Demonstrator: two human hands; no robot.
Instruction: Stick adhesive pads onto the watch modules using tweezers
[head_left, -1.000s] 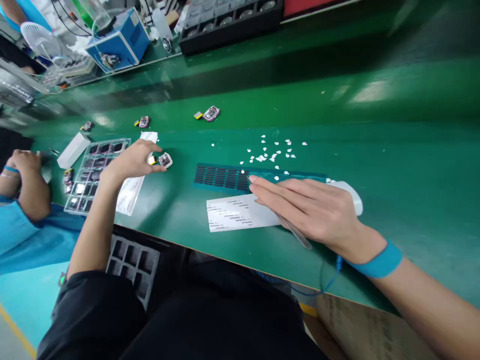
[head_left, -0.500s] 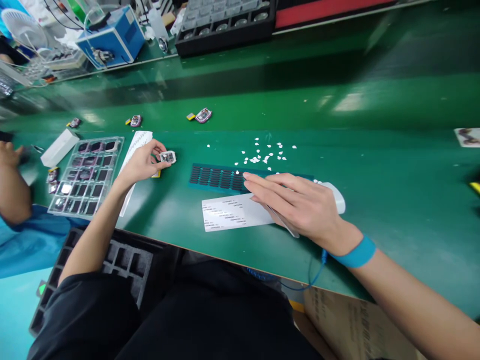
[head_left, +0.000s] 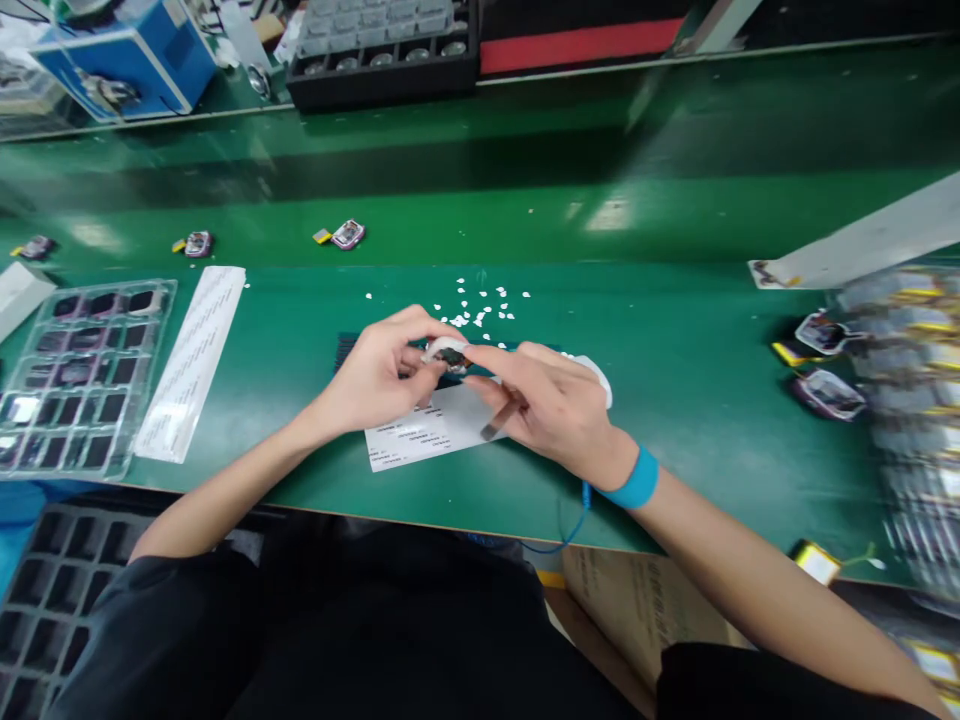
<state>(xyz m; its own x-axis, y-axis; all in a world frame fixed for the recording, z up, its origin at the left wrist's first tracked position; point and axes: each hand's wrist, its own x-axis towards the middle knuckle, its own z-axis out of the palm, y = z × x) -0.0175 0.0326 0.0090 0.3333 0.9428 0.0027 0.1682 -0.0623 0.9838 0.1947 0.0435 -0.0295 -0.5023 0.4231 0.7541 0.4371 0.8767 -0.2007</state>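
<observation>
My left hand pinches a small white device housing with dark electronics inside, held above the middle of the bench. My right hand has its fingertips at the housing's right edge. Tucked in the right palm are what look like tweezers, their flat grey end pointing down-left. Beneath the hands lie a printed white sheet and a teal strip with dark pads, both partly covered. Small white stickers are scattered just behind. A blue wristband with a cord circles my right wrist.
On the left are a clear tray of device parts and another white sheet. Open devices stand along the back. At right are more housings and a blurred stack of trays. A white rounded object sits behind my right hand.
My left hand has brought the housing from the left to the middle, where my right hand now meets it. The view has shifted right, bringing the right-side trays into sight.
</observation>
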